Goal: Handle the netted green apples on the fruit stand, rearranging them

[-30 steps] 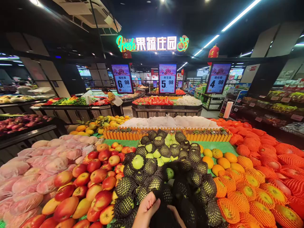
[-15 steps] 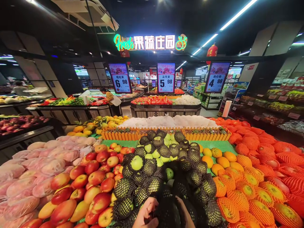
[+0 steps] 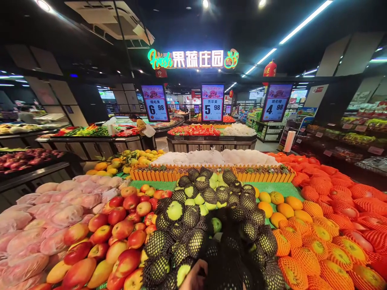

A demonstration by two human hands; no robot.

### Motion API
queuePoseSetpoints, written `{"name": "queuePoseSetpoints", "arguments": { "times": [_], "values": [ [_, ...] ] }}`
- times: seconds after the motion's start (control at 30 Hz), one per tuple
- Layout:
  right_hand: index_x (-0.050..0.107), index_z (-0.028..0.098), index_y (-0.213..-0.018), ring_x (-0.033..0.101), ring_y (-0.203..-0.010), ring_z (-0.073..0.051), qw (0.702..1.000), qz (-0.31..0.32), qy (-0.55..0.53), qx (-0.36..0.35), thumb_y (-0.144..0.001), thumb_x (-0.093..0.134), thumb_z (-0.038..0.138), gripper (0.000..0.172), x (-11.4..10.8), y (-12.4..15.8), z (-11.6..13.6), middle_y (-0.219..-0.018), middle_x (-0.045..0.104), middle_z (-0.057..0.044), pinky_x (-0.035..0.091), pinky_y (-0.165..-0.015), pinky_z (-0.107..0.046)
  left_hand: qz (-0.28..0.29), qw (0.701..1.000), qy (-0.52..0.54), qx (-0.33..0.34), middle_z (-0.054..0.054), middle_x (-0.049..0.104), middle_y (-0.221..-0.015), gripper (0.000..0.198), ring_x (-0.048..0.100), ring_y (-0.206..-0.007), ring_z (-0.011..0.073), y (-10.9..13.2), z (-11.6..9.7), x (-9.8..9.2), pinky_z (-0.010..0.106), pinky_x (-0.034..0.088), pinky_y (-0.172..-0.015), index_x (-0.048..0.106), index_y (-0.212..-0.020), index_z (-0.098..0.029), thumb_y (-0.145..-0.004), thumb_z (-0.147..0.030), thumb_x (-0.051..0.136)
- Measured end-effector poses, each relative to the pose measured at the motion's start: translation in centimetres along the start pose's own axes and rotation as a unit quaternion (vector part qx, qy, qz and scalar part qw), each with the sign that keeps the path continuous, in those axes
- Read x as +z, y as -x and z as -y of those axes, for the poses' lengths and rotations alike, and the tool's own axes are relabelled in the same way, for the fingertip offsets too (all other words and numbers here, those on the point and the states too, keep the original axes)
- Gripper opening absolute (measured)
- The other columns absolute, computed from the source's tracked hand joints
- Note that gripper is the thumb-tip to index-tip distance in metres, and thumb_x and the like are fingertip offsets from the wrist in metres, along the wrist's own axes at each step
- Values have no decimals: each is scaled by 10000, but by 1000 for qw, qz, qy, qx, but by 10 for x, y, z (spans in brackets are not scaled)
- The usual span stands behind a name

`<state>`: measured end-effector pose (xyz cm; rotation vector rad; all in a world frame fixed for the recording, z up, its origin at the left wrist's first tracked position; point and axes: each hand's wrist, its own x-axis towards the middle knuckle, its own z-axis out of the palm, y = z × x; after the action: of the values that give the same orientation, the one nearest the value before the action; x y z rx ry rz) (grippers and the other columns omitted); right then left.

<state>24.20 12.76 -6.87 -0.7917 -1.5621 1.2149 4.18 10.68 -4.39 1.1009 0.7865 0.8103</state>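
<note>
Black nets, matt, rough plastic-looking mesh; green apple, smooth, softly glossy; red apples, smooth, glossy; bags, thin, crinkled, translucent plastic; orange nets, ridged mesh.

Far beyond the fingers of the left hand: one glowing green-and-white shop sign above three upright rectangular price screens. Beyond and right of the fingers, about eight bare round oranges. Around the fingers, dozens of green apples, mostly in black mesh; leftward, dozens of smooth red-and-yellow apples.
</note>
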Motion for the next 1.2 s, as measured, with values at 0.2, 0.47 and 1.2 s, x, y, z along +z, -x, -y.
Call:
{"name": "queuePoseSetpoints", "arguments": {
  "times": [0.2,0.47,1.2],
  "values": [
    [392,285,-1436,555,-1295,-399,995,-24,-48,79,-705,674,811,944,-21,40,-5,-1386,569,-153,462,-1063,-535,-47,986,-153,43,59,615,-1191,1046,580,-1141,338,2,1,14,463,485,-993,462,-1337,-330,-425,-513,941],
    [246,312,-1434,586,-1256,-349,971,-57,-173,153,-602,832,737,1103,-21,61,19,-1354,574,-151,467,-1052,-473,-13,977,-181,113,152,632,-1348,1074,586,-1270,381,-20,3,51,530,419,-1142,393,-1442,-199,-490,-283,882],
    [347,359,-1471,688,-957,-198,987,-36,42,149,-968,633,401,580,-116,87,13,-1284,647,-114,558,-921,-420,-584,724,-292,222,204,538,-1420,955,536,-1329,339,-36,-54,-2,517,299,-1233,397,-1427,-109,-631,-378,849]
  ]
}}
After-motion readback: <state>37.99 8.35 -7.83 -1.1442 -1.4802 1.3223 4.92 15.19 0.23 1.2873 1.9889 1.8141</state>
